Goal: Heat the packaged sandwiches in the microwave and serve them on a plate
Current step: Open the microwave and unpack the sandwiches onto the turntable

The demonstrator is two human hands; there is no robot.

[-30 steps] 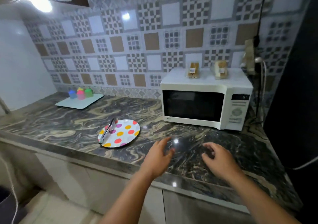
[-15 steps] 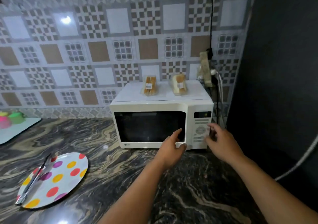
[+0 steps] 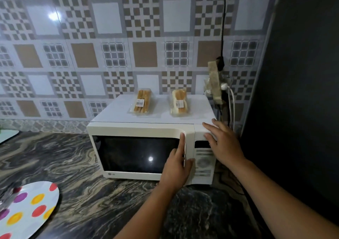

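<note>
A dark marbled counter [image 3: 77, 183] carries a polka-dot plate [image 3: 27, 207] at near left and the white microwave [image 3: 146, 128] against the patterned tile wall [image 3: 110, 46] — two packaged sandwiches [image 3: 142, 102] lie on its top, apart. Since half a second ago both hands have risen: the left hand [image 3: 177, 167] lies with straight fingers on the door's right edge, and the right hand [image 3: 222, 147] rests spread fingers on the top right corner.

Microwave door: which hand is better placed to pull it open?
Left. The left hand lies along the microwave door at its handle edge; the right hand rests flat on the control-panel corner.
</note>
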